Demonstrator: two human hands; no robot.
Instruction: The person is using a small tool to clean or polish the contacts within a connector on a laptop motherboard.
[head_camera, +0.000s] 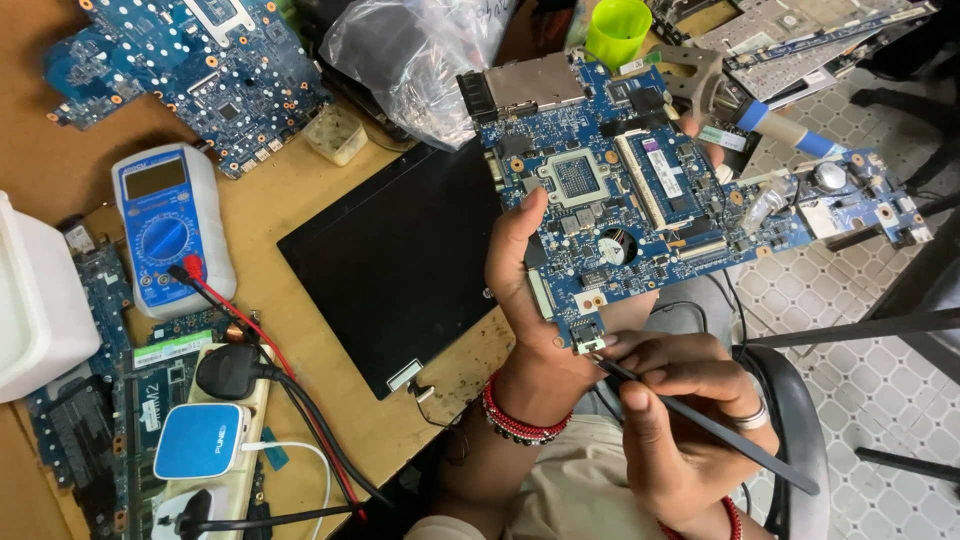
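My left hand (525, 290) grips a blue laptop circuit board (640, 190) by its lower left edge and holds it tilted above my lap. My right hand (680, 420) pinches a thin black tool (720, 428), whose tip touches the small connector at the board's bottom corner (585, 338). A red bead bracelet (515, 420) circles my left wrist and a ring sits on a finger of my right hand.
A black laptop lid (400, 260) lies on the wooden bench. Left of it are a blue multimeter (165, 225) with red and black leads, a power strip (215, 440), another blue board (190, 70), a plastic bag (420, 60), a green cup (617, 30) and a soldering iron (780, 130).
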